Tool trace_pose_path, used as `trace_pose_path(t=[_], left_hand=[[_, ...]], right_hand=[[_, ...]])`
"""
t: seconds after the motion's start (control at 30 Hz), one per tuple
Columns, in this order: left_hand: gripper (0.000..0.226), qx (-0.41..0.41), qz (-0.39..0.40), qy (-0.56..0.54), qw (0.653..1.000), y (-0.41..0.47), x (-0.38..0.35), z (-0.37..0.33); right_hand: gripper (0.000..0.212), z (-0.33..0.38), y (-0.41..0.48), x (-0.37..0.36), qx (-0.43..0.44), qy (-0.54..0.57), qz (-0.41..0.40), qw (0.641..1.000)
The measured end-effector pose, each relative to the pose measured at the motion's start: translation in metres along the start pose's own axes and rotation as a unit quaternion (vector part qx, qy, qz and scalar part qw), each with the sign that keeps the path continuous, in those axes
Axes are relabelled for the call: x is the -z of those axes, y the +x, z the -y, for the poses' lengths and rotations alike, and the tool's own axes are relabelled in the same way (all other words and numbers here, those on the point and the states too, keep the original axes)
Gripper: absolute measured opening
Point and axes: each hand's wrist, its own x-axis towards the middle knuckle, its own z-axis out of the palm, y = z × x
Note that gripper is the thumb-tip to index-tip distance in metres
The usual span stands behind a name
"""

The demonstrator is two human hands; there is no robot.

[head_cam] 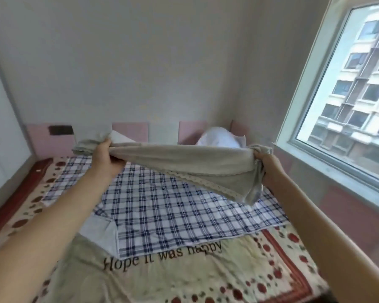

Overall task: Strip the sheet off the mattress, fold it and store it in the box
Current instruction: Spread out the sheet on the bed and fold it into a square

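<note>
Grey lace-trimmed sheet is off the bed; left hand and right hand, apart, grip its ends; folding unfinished; box unseen.

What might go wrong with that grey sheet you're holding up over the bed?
1. The grey sheet, stretched from the left hand, is scrunched into a wad in the right hand, so the fold may come out crooked.
2. Its lacy end droops close to the checked cloth on the bed and might drag it out of place.
</note>
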Motion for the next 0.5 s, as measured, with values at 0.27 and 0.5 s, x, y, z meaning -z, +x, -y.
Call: trace_pose_path(t=[0.27,0.5], left_hand=[[0.017,0.173,-0.238,0.058,0.954,-0.112,0.156,0.098],[0.021,0.247,-0.318,0.245,0.882,-0.158,0.238,0.137]], right_hand=[[0.025,-0.187,-0.129,0.05,-0.271,-0.149,0.03,0.95],[0.03,-0.274,-0.223,0.076,-0.41,-0.348,0.081,0.839]])
